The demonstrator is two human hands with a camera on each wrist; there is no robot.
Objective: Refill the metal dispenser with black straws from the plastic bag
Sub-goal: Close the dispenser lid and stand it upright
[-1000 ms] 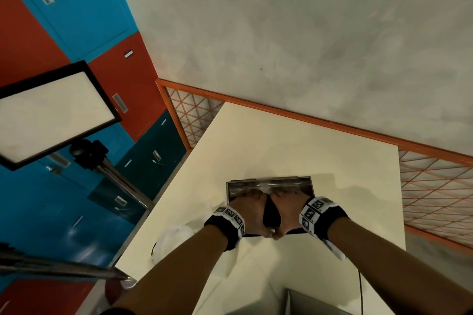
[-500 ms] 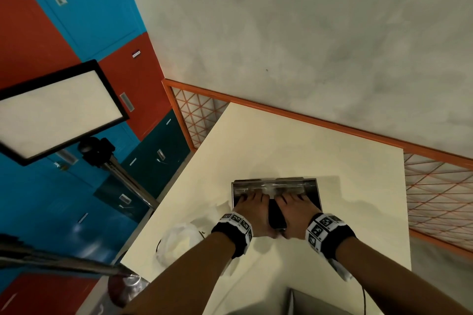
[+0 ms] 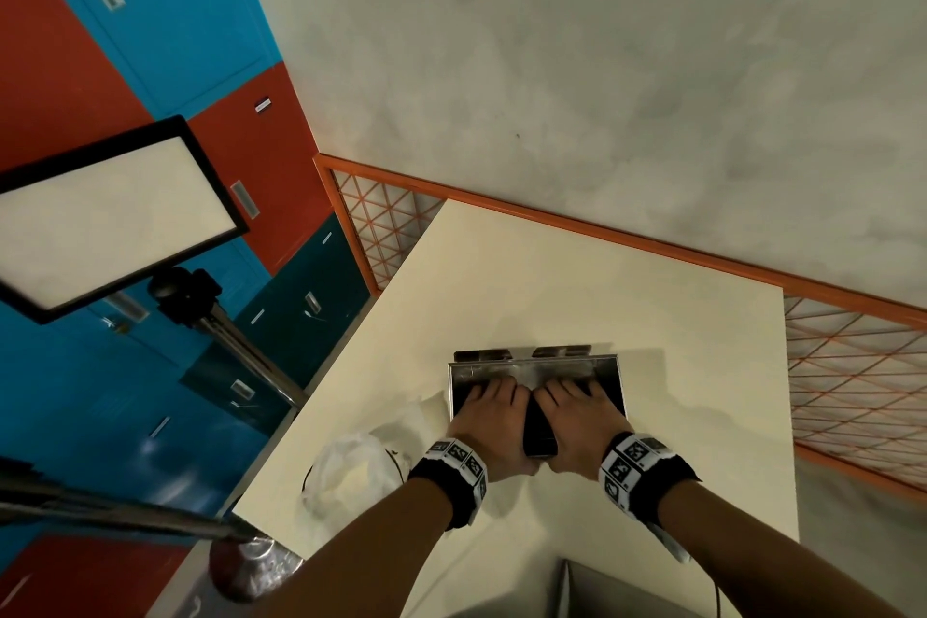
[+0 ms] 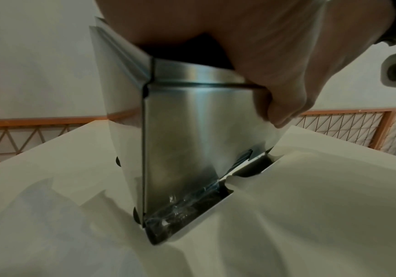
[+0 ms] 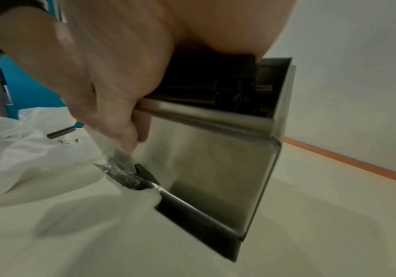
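The metal dispenser (image 3: 536, 362) stands open-topped on the cream table (image 3: 602, 286). My left hand (image 3: 489, 404) and right hand (image 3: 577, 404) lie side by side on top of it, fingers spread flat on the black straws (image 3: 539, 427) inside. Both thumbs hang over the near wall. From the left wrist, my left hand (image 4: 263, 46) covers the dispenser (image 4: 187, 127). From the right wrist, my right hand (image 5: 97, 65) sits over the dispenser (image 5: 211, 155), with straws (image 5: 216, 84) showing in its top. The crumpled plastic bag (image 3: 351, 472) lies left of the dispenser.
A loose black straw (image 5: 60, 132) lies on the plastic bag (image 5: 14, 142). A light panel (image 3: 110, 216) on a tripod stands left of the table. An orange mesh railing (image 3: 853, 391) runs behind and to the right. A grey object (image 3: 627, 592) sits at the near edge.
Both hands held a bundle of black straws between them above the dispenser. They have gone down and forward into its top, and the fingers now spread flat over the straws.
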